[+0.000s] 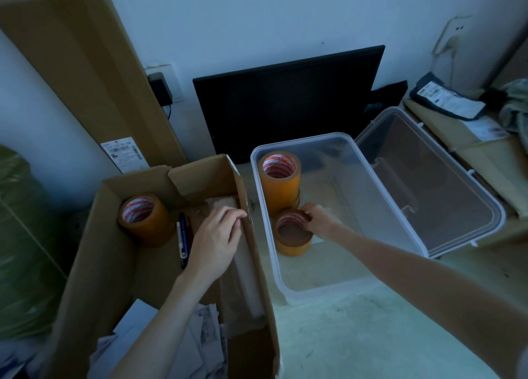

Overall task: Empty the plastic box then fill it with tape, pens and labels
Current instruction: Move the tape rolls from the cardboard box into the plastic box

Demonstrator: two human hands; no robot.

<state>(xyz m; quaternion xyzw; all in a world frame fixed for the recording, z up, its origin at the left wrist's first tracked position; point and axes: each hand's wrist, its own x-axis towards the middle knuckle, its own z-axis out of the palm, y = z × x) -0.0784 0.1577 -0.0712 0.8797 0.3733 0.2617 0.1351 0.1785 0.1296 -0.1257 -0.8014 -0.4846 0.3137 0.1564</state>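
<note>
A clear plastic box [328, 288] sits open on the floor. In its far left corner stands a stack of orange tape rolls [281, 183]. My right hand [321, 220] grips the rim of another orange tape roll [291, 237], which rests on the box floor in front of the stack. A cardboard box [94, 236] to the left holds one more tape roll [143, 218], pens [183, 238] and white papers [160, 347]. My left hand [215, 241] hovers inside that box beside the pens, fingers curled, touching its right wall.
The clear lid [434, 184] leans against the plastic box's right side. A black monitor [288, 101] stands against the wall behind. A tall flat carton [85, 64] leans at the left, and cartons with parcels [445, 98] lie at the right.
</note>
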